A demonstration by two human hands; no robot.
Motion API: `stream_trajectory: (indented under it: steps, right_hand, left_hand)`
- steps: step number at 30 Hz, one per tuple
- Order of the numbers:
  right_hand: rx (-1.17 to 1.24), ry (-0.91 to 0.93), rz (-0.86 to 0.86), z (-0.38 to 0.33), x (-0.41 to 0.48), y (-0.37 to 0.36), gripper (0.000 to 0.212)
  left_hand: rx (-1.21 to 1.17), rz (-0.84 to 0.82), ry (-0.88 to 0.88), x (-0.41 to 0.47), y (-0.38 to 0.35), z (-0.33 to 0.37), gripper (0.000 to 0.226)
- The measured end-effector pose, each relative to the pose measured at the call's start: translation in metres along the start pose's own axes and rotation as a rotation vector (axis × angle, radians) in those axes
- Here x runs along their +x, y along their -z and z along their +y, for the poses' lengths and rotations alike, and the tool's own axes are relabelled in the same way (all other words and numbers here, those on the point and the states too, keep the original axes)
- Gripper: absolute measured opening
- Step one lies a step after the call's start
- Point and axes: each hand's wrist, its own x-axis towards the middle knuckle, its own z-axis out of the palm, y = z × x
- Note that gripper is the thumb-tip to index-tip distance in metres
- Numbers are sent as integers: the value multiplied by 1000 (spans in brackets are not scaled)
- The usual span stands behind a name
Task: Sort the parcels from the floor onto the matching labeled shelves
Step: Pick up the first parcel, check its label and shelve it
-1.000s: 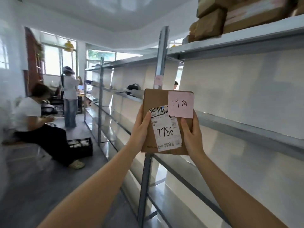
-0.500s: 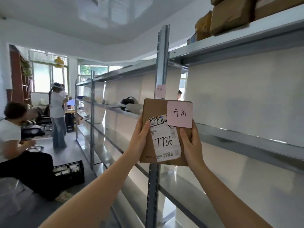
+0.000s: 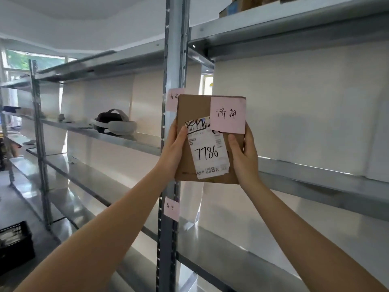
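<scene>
I hold a flat brown cardboard parcel (image 3: 192,110) upright in front of the metal shelving. It carries a pink handwritten note (image 3: 228,114) at its top right and a white shipping label (image 3: 207,155) marked 7786. My left hand (image 3: 173,148) grips its left edge, my right hand (image 3: 244,153) its right edge. The parcel is level with a pink shelf label (image 3: 173,100) on the grey upright post (image 3: 173,49); a second pink label (image 3: 171,208) sits lower on the post. The shelf board (image 3: 315,178) behind the parcel is bare.
A white headset (image 3: 114,123) lies on the left bay's shelf. Cardboard boxes (image 3: 235,6) sit on the top shelf at upper right. A black crate (image 3: 14,245) stands on the floor at lower left. More shelf bays run off to the left.
My view has turned right and come closer to the shelving; the people at the left have left the view. The parcel stays held in both hands, now beside the post's pink label.
</scene>
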Motion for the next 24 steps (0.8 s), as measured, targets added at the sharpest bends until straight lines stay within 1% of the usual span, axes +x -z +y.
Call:
stream_trajectory:
  steps: [3,5,7,9,12,15,18,20,22,24]
  right_hand:
    - [-51,-1,58,7,23,-16,51]
    - [-95,-30,89,12,43,-22,49]
    - [-134,-100,110,16,64,-24,46]
    - [-163,-177,123,20,84,-23,43]
    - [-276,-292,145,18,108,-17,38]
    - [-373,-455,109,14,128,-9,36]
    - [-477,-692,20,18,139,-2,27]
    - [-553,-836,-13,27,145,4,28]
    - [-543,-912,-7,42,150,10,33]
    - [-511,-944,8,51,155,14,36]
  left_hand:
    - [-28,-69,4,40,8,-10,47]
    - [-30,-121,36,69,10,-12,46]
    - [-69,-159,154,96,9,-10,43]
    - [-113,-205,271,118,5,-8,34]
    - [-104,-285,354,141,-6,-14,23]
    - [-108,-303,457,158,-14,-26,19]
    - [-61,-302,560,170,-17,-35,13]
    - [-31,-324,618,174,-19,-40,16]
    - [-51,-332,668,177,-20,-44,16]
    - [-81,-326,672,178,-22,-47,15]
